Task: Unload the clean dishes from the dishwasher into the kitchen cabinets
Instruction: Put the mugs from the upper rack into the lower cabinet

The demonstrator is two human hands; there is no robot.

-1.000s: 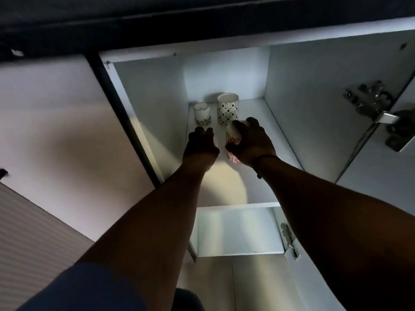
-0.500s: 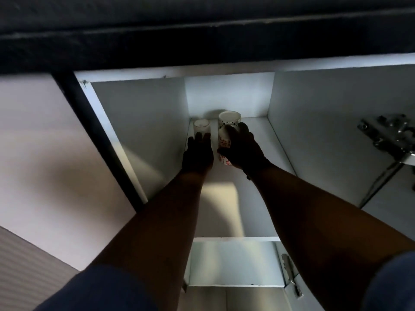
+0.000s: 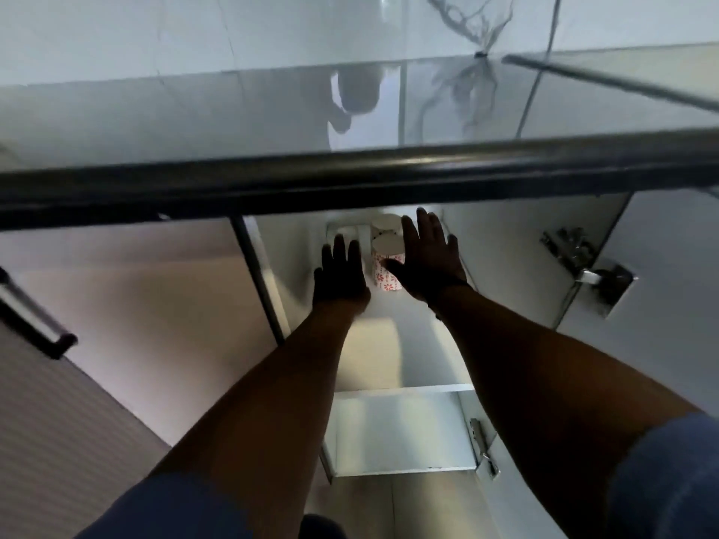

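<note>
White cabinet shelf [image 3: 389, 344]: red-patterned cup [image 3: 385, 262] standing; left hand [image 3: 340, 274], right hand [image 3: 426, 258] both spread-fingered, holding nothing. Dark countertop edge [image 3: 350, 177] above.

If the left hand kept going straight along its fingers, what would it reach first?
Probably the small cup at the back of the shelf, just beyond the left hand; depth there is unclear.

Home kitchen; white cabinet [image 3: 517, 243] open, cups [image 3: 386, 266] on shelf; tiled wall [image 3: 194, 40] above.
</note>
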